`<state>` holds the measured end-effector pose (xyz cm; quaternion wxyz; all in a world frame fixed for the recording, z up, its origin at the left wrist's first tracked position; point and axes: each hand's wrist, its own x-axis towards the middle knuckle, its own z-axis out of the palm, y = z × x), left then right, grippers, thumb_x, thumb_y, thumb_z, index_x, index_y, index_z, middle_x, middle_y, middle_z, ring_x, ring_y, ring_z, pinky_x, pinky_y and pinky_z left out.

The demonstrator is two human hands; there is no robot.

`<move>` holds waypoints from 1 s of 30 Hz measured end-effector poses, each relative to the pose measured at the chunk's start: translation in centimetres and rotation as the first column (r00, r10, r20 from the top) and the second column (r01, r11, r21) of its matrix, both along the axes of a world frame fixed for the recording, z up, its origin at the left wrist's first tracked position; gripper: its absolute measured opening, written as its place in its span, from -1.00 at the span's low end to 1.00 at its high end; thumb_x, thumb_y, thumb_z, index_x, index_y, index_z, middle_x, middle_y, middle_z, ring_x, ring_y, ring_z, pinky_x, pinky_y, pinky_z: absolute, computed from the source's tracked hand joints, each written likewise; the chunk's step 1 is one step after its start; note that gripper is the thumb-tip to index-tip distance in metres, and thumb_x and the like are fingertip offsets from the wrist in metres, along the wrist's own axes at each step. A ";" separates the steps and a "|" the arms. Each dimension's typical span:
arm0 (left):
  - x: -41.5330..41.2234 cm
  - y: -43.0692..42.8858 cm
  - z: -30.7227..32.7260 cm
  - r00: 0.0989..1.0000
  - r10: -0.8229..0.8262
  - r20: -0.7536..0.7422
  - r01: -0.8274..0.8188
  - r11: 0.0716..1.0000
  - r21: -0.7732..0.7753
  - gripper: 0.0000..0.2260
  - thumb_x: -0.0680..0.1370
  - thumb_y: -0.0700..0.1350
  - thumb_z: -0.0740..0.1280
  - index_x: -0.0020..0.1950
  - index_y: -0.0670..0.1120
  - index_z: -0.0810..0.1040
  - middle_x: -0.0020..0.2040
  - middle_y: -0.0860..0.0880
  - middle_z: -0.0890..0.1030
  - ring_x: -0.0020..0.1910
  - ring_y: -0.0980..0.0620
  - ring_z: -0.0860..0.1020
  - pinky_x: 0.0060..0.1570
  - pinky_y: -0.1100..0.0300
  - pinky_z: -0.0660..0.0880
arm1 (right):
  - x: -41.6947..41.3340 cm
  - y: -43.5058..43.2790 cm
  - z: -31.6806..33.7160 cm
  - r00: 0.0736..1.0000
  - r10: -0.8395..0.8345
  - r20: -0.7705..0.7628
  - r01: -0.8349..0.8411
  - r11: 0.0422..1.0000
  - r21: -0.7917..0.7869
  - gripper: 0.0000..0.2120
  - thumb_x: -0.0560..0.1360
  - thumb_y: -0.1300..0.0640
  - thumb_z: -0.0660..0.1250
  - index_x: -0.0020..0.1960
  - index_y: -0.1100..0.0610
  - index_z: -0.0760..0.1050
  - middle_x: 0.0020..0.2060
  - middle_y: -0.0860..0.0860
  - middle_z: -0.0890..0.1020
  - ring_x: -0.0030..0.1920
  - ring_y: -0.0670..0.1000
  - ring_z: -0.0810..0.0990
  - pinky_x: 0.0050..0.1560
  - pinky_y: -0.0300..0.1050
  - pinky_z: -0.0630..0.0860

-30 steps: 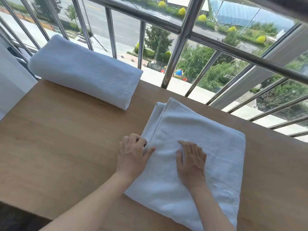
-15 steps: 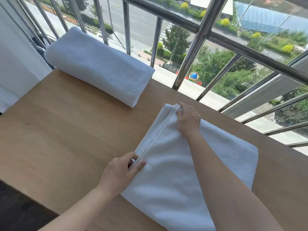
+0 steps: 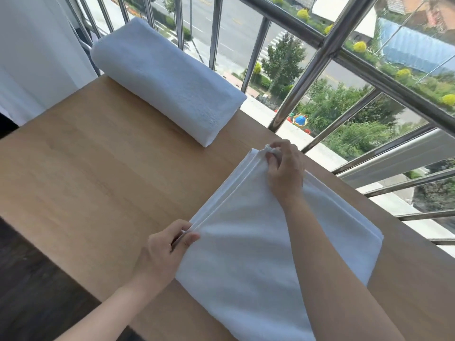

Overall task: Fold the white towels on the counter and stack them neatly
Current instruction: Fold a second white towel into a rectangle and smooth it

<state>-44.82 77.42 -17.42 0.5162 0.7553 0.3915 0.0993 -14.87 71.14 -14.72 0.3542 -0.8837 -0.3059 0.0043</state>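
Pinching the near corner of the flat, folded white terry towel (image 3: 246,262) between thumb and curled fingers, the left hand (image 3: 165,252) grips the towel's layered edge. Some of its fingertips are tucked under the cloth and hidden. The right hand (image 3: 285,171) clamps the far corner of the same edge, with a small tuft of cloth bunched between its fingers. The towel lies on the light wooden worktop (image 3: 98,168), spreading rightward from both hands. The right forearm covers part of it, and its near end is cut off at the bottom of the view. Beyond the left hand, well apart, a thick folded white towel (image 3: 167,77) rests at the worktop's far edge, just beside the steel window bars (image 3: 307,77).
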 end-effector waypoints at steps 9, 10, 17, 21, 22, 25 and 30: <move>-1.3 0.3 -2.5 0.998 0.020 -0.052 -0.018 1.000 0.023 -0.48 0.50 0.49 0.08 -0.08 0.10 0.55 -0.29 0.07 0.58 -0.30 0.07 0.54 -0.36 0.26 0.39 | -0.1 1.8 -2.7 0.994 0.105 0.024 -0.093 0.951 -0.296 -0.85 0.63 0.07 0.26 0.18 0.06 0.49 -0.02 0.08 0.52 0.01 0.18 0.50 0.00 0.00 0.33; -1.3 0.0 -2.7 0.999 0.025 -0.032 -0.023 0.999 0.047 -0.48 0.53 0.47 0.07 -0.12 0.07 0.55 -0.28 0.08 0.57 -0.26 0.07 0.54 -0.34 0.28 0.39 | -0.2 1.8 -3.1 0.994 0.098 0.053 -0.077 0.949 -0.304 -0.85 0.64 0.06 0.26 0.18 0.05 0.48 -0.05 0.05 0.48 0.00 0.17 0.49 -0.01 -0.01 0.30; -0.4 -0.8 -1.9 0.992 0.054 -0.111 -0.032 0.981 0.192 -0.68 0.64 0.15 0.15 -0.06 -0.06 0.52 -0.11 0.05 0.51 -0.07 -0.01 0.47 -0.07 0.03 0.47 | -1.4 1.7 -2.6 0.995 -0.104 0.008 0.100 0.933 -0.346 -0.58 0.62 -0.08 0.25 0.42 0.02 0.32 0.29 0.07 0.46 0.37 0.13 0.35 0.37 0.04 0.17; 2.0 -2.1 0.9 0.994 0.026 -0.104 0.015 0.925 0.379 -0.67 0.60 -0.03 0.15 0.32 -0.04 0.52 0.24 0.04 0.54 0.25 0.01 0.41 0.27 0.11 0.27 | -6.5 -2.1 -1.1 0.986 -0.165 -0.017 0.161 0.975 -0.152 -0.65 0.65 0.12 0.21 0.41 0.15 0.37 0.34 0.08 0.46 0.42 0.14 0.35 0.50 0.14 0.11; 3.0 -2.7 1.4 0.994 -0.075 -0.074 0.099 0.907 0.410 -0.64 0.61 -0.02 0.13 0.35 -0.04 0.52 0.30 0.04 0.54 0.32 0.04 0.40 0.31 0.15 0.24 | -8.1 -3.7 -1.1 0.983 -0.184 -0.023 0.179 0.973 -0.145 -0.66 0.63 0.19 0.21 0.40 0.18 0.38 0.34 0.09 0.47 0.43 0.16 0.36 0.51 0.17 0.12; 5.9 -4.8 2.0 0.899 -0.436 -0.054 0.412 0.794 0.448 -0.64 0.64 -0.07 0.18 0.42 -0.06 0.51 0.47 -0.02 0.46 0.51 -0.01 0.34 0.47 0.03 0.27 | -11.8 -9.1 -1.3 0.954 -0.295 -0.059 0.278 0.939 -0.201 -0.64 0.62 0.28 0.15 0.41 0.20 0.40 0.42 0.12 0.44 0.52 0.18 0.28 0.54 0.21 0.07; 7.2 -6.7 -0.4 0.599 -0.700 -0.389 0.778 0.394 0.489 -0.49 0.67 0.15 0.01 0.64 0.13 0.12 0.65 0.05 -0.08 0.62 -0.02 -0.21 0.57 0.02 -0.29 | -14.8 -17.2 -2.0 0.933 -0.351 0.076 0.353 0.859 -0.371 -0.53 0.58 0.15 0.08 0.46 0.17 0.42 0.48 0.12 0.42 0.54 0.19 0.27 0.55 0.24 0.08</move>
